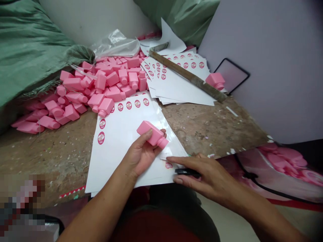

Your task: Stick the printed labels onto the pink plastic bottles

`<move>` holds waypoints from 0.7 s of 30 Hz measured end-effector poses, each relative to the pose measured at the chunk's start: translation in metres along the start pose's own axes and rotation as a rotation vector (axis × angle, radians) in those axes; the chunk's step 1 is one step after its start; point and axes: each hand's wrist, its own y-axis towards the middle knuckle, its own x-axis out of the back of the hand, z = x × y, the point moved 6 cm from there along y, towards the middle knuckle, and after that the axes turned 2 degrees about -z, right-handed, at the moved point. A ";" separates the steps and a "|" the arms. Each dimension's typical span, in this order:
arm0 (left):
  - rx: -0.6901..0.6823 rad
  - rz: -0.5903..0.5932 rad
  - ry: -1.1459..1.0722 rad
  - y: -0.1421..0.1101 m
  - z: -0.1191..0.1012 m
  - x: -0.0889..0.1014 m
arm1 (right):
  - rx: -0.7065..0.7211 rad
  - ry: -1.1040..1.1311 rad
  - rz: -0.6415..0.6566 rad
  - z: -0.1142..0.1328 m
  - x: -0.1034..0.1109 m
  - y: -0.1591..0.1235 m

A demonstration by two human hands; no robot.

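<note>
My left hand (141, 153) holds a pink plastic bottle (150, 132) above the label sheets, thumb on its side and its neck tilted toward the lower right. The top sheet (126, 141) is white with round red-and-white labels along its upper and left edges. My right hand (202, 171) grips a black-handled tool (188, 172), whose exact kind I cannot make out. Its index finger stretches to a small pale piece at the sheet's right side, just above a round label (169, 165). The bottle and the right fingertips are apart.
A heap of pink bottles (106, 79) lies beyond the sheets, beside a green sack (32, 50). More label sheets (181, 84) lie under a wooden bar (186, 73). One bottle (215, 81) stands near the wall. A bag of pink items (282, 161) sits below the table's right edge.
</note>
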 end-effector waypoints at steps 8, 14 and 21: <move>-0.046 0.011 0.099 -0.003 0.000 -0.003 | -0.268 0.687 -0.299 -0.015 0.019 -0.012; -0.095 0.086 0.362 -0.015 0.000 -0.019 | -0.288 0.631 -0.439 -0.010 0.019 0.004; -0.125 0.012 0.492 -0.047 -0.004 -0.025 | -0.288 0.753 -0.452 0.010 0.024 0.006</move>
